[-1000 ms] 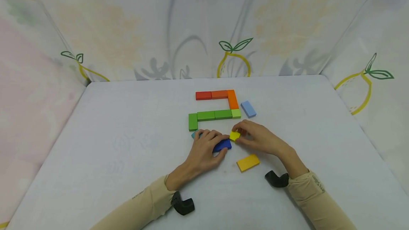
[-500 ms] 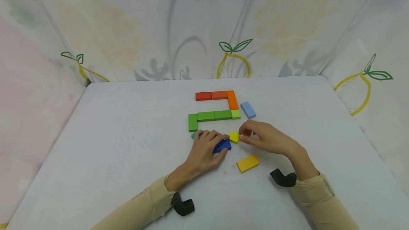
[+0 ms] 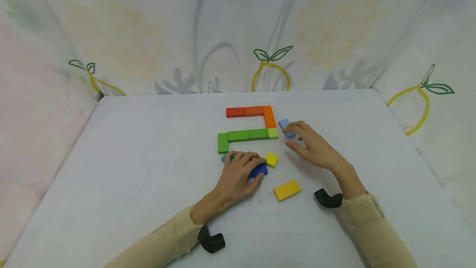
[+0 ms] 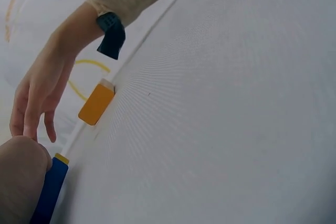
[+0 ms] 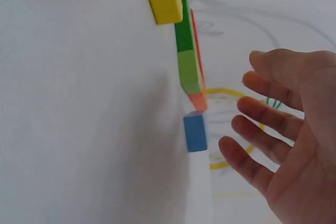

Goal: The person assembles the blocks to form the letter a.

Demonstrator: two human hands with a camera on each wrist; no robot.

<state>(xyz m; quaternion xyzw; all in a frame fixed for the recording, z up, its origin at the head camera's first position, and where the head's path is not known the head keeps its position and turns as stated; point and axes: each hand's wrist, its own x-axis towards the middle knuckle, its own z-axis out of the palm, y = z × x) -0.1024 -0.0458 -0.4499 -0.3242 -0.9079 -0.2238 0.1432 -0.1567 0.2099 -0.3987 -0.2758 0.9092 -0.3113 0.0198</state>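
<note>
My left hand [image 3: 236, 181] lies over a dark blue block [image 3: 261, 170], fingers on its far side and thumb on its near side. A teal block [image 3: 223, 158] peeks out past its fingertips, mostly hidden. At the dark blue block's right end sits a small yellow block [image 3: 272, 160]. My right hand [image 3: 317, 148] hovers by a light blue block [image 3: 284, 123], fingers parted and partly covering it in the head view. The right wrist view shows a gap between those fingers and the light blue block [image 5: 196, 134].
Behind the hands runs a winding line of flat blocks: red [image 3: 235, 112], orange [image 3: 269, 117], light green [image 3: 273, 133] and green [image 3: 238, 136]. A loose amber block [image 3: 287, 190] lies nearer the front. Printed cloth [image 3: 167, 32] rises behind the white table [image 3: 111, 156].
My right hand has let go of the small yellow block, drawn back to the right, then moved away from me to the light blue block. The left hand stays in place.
</note>
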